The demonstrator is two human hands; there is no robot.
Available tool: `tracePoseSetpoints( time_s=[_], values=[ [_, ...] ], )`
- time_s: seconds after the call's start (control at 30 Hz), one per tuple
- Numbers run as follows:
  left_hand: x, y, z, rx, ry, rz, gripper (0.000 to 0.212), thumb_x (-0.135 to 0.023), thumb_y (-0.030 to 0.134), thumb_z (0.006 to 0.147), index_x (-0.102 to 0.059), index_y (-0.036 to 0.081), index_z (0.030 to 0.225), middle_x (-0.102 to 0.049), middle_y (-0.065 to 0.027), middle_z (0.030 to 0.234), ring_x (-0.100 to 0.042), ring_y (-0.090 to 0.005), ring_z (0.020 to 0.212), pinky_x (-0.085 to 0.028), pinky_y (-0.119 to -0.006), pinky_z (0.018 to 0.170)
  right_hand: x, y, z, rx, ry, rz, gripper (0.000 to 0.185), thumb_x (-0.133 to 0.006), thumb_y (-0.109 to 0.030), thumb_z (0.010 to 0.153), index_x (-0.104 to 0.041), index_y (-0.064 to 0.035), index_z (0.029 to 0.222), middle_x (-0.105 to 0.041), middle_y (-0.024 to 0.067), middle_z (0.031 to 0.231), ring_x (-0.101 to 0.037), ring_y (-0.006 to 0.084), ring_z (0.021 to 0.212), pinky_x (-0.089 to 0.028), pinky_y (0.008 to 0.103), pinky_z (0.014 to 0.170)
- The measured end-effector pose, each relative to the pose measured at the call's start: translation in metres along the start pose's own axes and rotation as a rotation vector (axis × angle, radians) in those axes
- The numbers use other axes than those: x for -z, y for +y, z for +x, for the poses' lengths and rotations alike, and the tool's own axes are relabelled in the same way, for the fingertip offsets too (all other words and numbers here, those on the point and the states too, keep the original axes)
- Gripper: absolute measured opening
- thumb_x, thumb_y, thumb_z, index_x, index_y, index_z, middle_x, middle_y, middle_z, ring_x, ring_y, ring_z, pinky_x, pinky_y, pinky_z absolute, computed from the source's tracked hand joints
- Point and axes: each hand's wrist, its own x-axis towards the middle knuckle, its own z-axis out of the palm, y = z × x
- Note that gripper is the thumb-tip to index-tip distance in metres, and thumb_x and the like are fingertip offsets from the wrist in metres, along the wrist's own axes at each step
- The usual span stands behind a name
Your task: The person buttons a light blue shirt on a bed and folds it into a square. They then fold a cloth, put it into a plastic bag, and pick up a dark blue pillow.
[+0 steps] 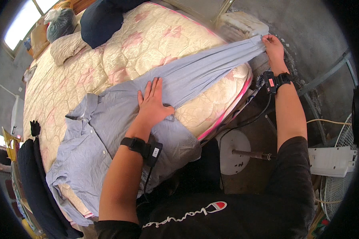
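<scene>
A light blue button-up shirt [119, 98] lies front up across a quilted mattress [122, 52], its collar [85, 109] to the left. One sleeve [203, 67] stretches toward the upper right and reaches past the mattress edge. My left hand [152, 103] presses flat near the top of that sleeve, thumb spread from the fingers. At the far end, my right hand [273, 49] pinches the cuff [257, 44] between thumb and fingers. The other sleeve [68, 206] hangs at the lower left, partly over the mattress edge. My left forearm hides part of the shirt body.
Dark fabric [103, 22], a folded beige cloth [68, 47] and a tied plastic bag [61, 25] rest at the back. Black clothing [37, 185] hangs at left. Right of the mattress are a whitish container [242, 25], a round base [234, 152] and a fan [332, 188].
</scene>
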Motion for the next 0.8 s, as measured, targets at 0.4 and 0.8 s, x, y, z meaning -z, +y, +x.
tracePoseSetpoints(
  time_s=[0.4, 0.8],
  values=[
    [-0.002, -0.004, 0.000, 0.003, -0.020, -0.009, 0.104, -0.073, 0.029, 0.066, -0.026, 0.014, 0.158, -0.019, -0.0120, 0.166, -0.013, -0.0313, 0.154, -0.005, -0.058, 0.121, 0.017, -0.023, -0.052, -0.721, -0.567, 0.380, 0.037, -0.060, -0.037, 0.098, -0.058, -0.0074, 0.120, -0.063, 0.0066, 0.104, -0.061, 0.0187, 0.090, -0.051, 0.0333, 0.077],
    [-0.001, -0.011, -0.001, -0.010, 0.005, -0.014, 0.101, -0.072, 0.032, 0.065, -0.030, 0.015, 0.156, -0.022, -0.0106, 0.166, -0.016, -0.0299, 0.154, -0.006, -0.057, 0.122, 0.008, -0.042, -0.023, -0.431, -0.243, 0.177, 0.033, -0.079, -0.027, 0.088, -0.065, -0.0027, 0.106, -0.062, 0.0005, 0.096, -0.048, 0.0126, 0.079, -0.035, 0.0303, 0.067]
  ],
)
